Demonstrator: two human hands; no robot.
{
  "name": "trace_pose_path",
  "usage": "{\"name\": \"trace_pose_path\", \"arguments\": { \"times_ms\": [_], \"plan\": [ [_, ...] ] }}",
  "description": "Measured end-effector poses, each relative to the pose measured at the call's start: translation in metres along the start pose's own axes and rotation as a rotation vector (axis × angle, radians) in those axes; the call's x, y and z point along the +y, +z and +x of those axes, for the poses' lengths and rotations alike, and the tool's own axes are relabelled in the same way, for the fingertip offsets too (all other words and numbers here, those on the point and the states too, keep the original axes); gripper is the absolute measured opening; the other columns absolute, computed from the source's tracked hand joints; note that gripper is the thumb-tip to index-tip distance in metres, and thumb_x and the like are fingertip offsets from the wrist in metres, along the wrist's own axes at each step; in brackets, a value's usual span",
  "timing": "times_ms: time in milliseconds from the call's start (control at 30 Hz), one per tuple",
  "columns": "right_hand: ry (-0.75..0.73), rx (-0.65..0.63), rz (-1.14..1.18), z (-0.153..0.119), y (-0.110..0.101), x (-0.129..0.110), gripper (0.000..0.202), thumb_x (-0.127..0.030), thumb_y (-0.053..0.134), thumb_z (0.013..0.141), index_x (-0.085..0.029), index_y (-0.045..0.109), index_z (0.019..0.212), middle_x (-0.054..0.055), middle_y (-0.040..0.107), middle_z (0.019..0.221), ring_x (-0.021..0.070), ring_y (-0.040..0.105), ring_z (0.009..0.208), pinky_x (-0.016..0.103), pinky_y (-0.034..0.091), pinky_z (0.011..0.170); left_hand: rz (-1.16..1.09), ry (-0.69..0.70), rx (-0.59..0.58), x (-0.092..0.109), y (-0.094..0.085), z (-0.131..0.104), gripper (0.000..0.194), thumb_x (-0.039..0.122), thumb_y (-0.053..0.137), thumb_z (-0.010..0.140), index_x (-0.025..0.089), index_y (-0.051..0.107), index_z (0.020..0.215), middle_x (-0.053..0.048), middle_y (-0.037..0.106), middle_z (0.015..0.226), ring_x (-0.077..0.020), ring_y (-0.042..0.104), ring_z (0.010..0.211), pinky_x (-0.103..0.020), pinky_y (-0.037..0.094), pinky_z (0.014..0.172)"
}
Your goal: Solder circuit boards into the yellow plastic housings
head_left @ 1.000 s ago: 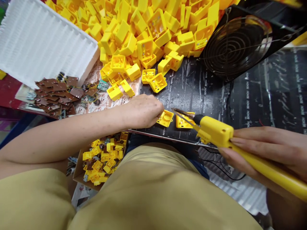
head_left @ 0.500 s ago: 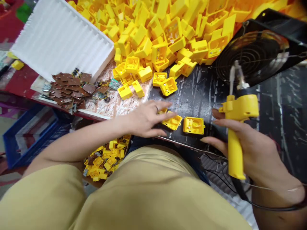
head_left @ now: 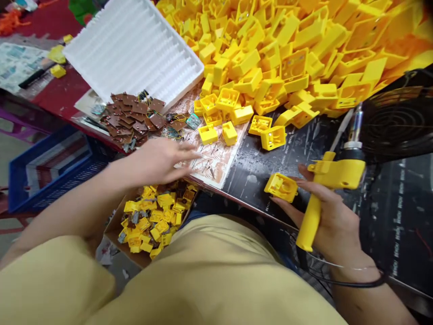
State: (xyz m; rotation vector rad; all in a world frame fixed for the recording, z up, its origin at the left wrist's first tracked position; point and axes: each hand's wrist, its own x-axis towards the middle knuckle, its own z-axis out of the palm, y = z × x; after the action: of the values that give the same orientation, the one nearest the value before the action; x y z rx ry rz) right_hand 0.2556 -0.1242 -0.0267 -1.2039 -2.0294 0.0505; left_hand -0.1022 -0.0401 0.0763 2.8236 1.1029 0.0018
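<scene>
1. Soldering gun, yellow with a black cord, sits in the right hand, its handle gripped against the palm and its tip aimed away from the person, apart from the casing at the fingers.

2. That same hand also has its thumb and fingertips about one yellow plastic casing by the near edge of the black bench top. The casing is tilted, open side up, with a round recess showing; whether it is lifted off the surface cannot be told.

3. The left hand grasps nothing that shows. Its fingers are extended towards the patterned sheet, near the loose brown circuit boards; blur hides whether they touch anything.

4. Done, as far as one can judge: the carton below the bench edge holds many yellow casings mixed with brown and grey parts, perhaps pieces already dealt with.

5. Left: no brown board shows in the casing at the fingers, so that piece looks unfinished. The boards lie stacked outside any casing, and the big heap of yellow casings suggests plenty remains.
</scene>
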Motion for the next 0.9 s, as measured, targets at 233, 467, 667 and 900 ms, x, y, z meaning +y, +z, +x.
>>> {"name": "trace_pose_path", "arguments": {
  "times_ms": [233,467,667,900],
  "plan": [
    [0.056,-0.043,-0.024,0.006,0.0,-0.011,0.063,-0.028,0.078,0.086,-0.025,0.046,0.14,0.012,0.061,0.136,0.0303,0.065,0.118,0.043,0.062,0.092,0.129,0.126,0.31,-0.002,0.065,0.112,0.036,0.028,0.055,0.098,0.013,0.062,0.13,-0.016,0.068,0.125,-0.0273,0.066,0.112,-0.041,0.055,0.092],
    [0.066,-0.042,-0.006,0.006,-0.01,-0.005,0.063,-0.026,0.079,0.084,-0.024,0.046,0.138,0.013,0.063,0.132,0.0295,0.064,0.12,0.042,0.061,0.093,0.125,0.295,0.48,0.062,0.083,0.07,0.036,0.047,0.055,0.097,0.016,0.069,0.109,-0.012,0.072,0.1,-0.0231,0.069,0.083,-0.035,0.055,0.067],
    [0.083,-0.049,0.015,-0.004,-0.008,0.001,0.063,-0.027,0.08,0.084,-0.022,0.048,0.137,0.014,0.06,0.136,0.0276,0.066,0.116,0.039,0.061,0.09,0.04,0.002,0.344,0.005,0.063,0.065,0.041,0.036,0.054,0.098,0.014,0.062,0.131,-0.017,0.066,0.128,-0.0286,0.063,0.116,-0.045,0.053,0.1],
    [-0.012,-0.048,-0.084,0.011,0.005,-0.012,0.062,-0.041,0.081,0.082,-0.019,0.05,0.13,0.015,0.065,0.126,0.032,0.064,0.117,0.048,0.053,0.098,-0.211,-0.076,0.179,-0.009,0.067,0.067,0.03,0.033,0.057,0.094,0.019,0.068,0.118,-0.014,0.063,0.134,-0.0291,0.06,0.12,-0.046,0.053,0.1]
  ]
}}
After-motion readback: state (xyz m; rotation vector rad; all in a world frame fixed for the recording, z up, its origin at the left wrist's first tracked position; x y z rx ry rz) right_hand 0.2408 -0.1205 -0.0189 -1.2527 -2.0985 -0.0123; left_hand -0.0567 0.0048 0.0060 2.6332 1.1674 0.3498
